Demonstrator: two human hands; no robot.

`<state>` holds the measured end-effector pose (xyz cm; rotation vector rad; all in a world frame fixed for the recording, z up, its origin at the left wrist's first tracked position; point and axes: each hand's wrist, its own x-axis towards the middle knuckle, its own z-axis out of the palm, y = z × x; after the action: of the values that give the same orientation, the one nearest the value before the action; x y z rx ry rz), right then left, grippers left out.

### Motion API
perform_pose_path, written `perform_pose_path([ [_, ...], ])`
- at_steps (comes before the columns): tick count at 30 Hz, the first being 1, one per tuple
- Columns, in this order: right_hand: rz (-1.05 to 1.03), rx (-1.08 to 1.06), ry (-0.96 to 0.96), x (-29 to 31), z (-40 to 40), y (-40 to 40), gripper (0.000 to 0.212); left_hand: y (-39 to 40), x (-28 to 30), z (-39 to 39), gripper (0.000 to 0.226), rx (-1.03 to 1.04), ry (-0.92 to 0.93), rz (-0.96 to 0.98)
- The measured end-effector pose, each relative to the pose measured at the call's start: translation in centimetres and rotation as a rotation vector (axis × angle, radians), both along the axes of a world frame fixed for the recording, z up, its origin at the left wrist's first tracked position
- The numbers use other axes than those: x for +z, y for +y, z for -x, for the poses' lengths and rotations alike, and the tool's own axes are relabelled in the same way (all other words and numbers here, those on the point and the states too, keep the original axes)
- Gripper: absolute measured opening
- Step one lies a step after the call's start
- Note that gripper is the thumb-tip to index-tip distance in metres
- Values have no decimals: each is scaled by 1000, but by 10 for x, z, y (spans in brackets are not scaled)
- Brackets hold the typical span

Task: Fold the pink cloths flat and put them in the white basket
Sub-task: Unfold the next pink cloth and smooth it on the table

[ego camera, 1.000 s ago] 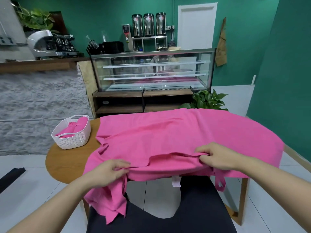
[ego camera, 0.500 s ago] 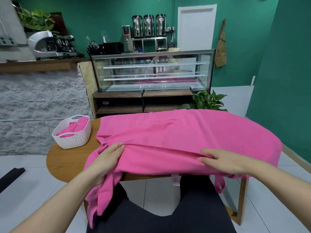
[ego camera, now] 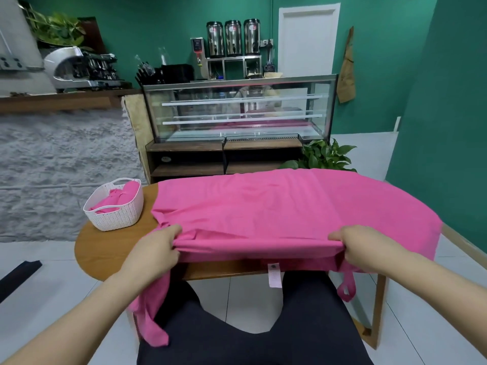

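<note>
Your left hand (ego camera: 154,250), lower left of centre, has fingers curled over the near edge of a big pink cloth (ego camera: 276,212) and grips a bunch of it. Your right hand (ego camera: 359,247), lower right of centre, pinches the same edge, thumb on top, fingers tucked under. The edge is pulled taut btwn the two hands, lifted a bit off the wooden table (ego camera: 105,248).

The cloth covers most of the table, centre of frame, spreading to the right and draping over the right side. A loose end hangs down past your left wrist toward your lap. A small loop (ego camera: 347,288) dangles under your right hand. A pale care tag (ego camera: 274,275) hangs at the middle of the near edge; it has print on it, too small to read.

White woven basket (ego camera: 116,206) sits on the table's left part, centre left of frame, just beside the cloth's left edge but apart from it. It holds more pink fabric (ego camera: 118,197), bunched.

Background, upper frame: glass display case (ego camera: 239,109), w/ three steel urns (ego camera: 233,38) behind it, each w/ a small red label, unreadable. Espresso machine (ego camera: 79,68) upper left. Potted plant (ego camera: 325,156) right of centre.
</note>
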<state>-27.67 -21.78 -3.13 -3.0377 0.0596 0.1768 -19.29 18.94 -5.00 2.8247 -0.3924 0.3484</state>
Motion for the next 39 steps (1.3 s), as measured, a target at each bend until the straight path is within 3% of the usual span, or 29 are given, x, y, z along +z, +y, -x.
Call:
perform_pose_path([
  [3,-347,-85,-202,-7,-1,-4,41,9,-4,-6,29,92,163,458],
  [5,-396,-78,-303,-10,-2,-4,40,8,-5,-4,38,63,142,504],
  [7,-450,-49,-349,-13,-1,-3,37,5,-4,1,45,26,100,437],
  [9,-428,34,-364,-14,0,-5,31,4,-1,7,34,-61,38,316],
  [11,-226,176,-264,-14,7,-8,14,6,5,15,27,-187,-8,102],
  [13,103,276,-105,-13,8,-8,59,12,6,16,69,-197,50,-190],
  [14,233,278,-52,-15,7,-9,66,16,3,12,82,-165,59,-342],
  [16,349,303,-42,-18,2,-6,47,20,-3,8,67,-158,-19,-481],
  [18,417,308,-107,-24,-3,-6,27,22,-7,2,40,-215,-145,-494],
  [21,509,271,-248,-28,-13,-11,32,32,-15,-10,46,-261,-283,-479],
  [23,395,213,-248,-25,-16,-9,44,31,-16,-11,45,-278,-242,-273],
  [25,218,129,-175,-20,-16,-6,44,28,-17,-9,29,-198,-167,-75],
  [27,70,75,-235,-17,-15,-4,42,27,-18,-8,28,-171,-112,-32],
  [29,-35,76,-314,-16,-15,-7,41,26,-17,-6,37,-180,-65,-71],
  [31,-58,127,-324,-15,-12,-10,40,30,-15,-3,27,-165,-32,-131],
  [33,49,225,-308,-13,-7,-12,43,35,-11,2,13,-162,-21,-232],
  [35,227,286,-244,-11,-4,-10,62,39,-10,6,34,-176,4,-267],
  [37,368,274,-149,-11,-4,-6,62,40,-10,6,69,-138,38,-367],
  [39,420,228,-135,-12,-6,-2,48,40,-10,0,50,-81,63,-471],
])
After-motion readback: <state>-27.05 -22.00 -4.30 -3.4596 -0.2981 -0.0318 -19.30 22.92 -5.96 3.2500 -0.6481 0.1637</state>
